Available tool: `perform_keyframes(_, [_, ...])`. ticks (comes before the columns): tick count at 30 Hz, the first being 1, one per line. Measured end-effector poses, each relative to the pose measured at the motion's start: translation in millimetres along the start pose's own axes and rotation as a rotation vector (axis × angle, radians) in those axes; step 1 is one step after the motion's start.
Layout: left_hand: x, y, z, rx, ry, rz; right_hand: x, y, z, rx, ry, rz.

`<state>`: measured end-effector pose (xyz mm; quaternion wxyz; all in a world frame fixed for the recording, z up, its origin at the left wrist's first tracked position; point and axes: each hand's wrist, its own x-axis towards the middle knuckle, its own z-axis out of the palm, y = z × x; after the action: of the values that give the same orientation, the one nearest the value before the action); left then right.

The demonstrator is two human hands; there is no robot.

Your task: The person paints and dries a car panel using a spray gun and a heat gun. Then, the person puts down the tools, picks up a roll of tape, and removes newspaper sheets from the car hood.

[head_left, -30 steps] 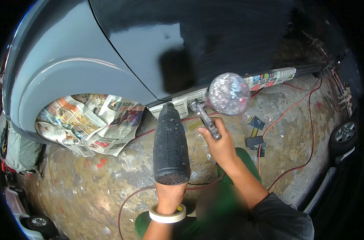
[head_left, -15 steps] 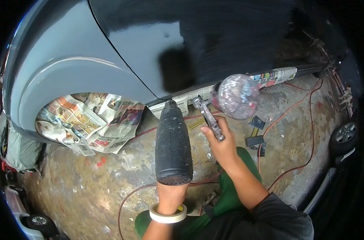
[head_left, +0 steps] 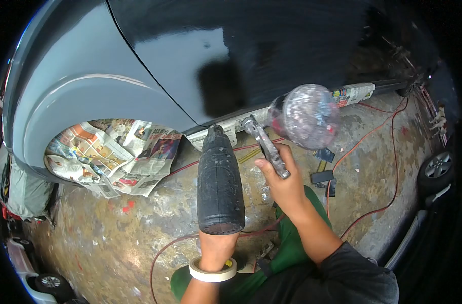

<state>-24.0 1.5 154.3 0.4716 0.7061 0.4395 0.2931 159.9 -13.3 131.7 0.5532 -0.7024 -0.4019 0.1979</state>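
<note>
My left hand (head_left: 218, 249) grips a black heat gun (head_left: 221, 185) from below; its body hides my fingers. The nozzle points at the lower edge of the dark car door (head_left: 292, 45). A roll of masking tape (head_left: 212, 274) sits around my left wrist. In my right hand (head_left: 288, 185) is a paint-stained spray gun (head_left: 265, 144), my fingers wrapped around its handle. A clear, paint-smeared cup (head_left: 312, 116) is attached to the spray gun, tilted towards the right. The spray gun is close to the door's bottom edge.
Newspaper (head_left: 119, 157) covers the wheel arch of the grey fender (head_left: 89, 96), and more newspaper (head_left: 355, 94) lines the sill. Red hoses (head_left: 395, 152) run over the stained floor. A dark block (head_left: 322, 177) lies near dark sheets. Other vehicles (head_left: 51, 281) stand at the edges.
The spray gun's cup has swung slightly up and to the right. My right hand has shifted slightly rightward. The heat gun stays almost where it was.
</note>
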Motion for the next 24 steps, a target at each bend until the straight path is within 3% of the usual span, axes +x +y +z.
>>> perform_keyframes(6, [1,-3,-2,0.095,-0.019,0.059,-8,-21,-10,0.143,0.034,-0.104])
perform_keyframes(16, [-5,-4,2,-0.073,0.010,0.027,9,38,13,-0.090,-0.017,0.043])
perform_keyframes(24, [-6,-9,0,0.102,-0.029,0.065,11,40,11,-0.114,-0.015,0.073])
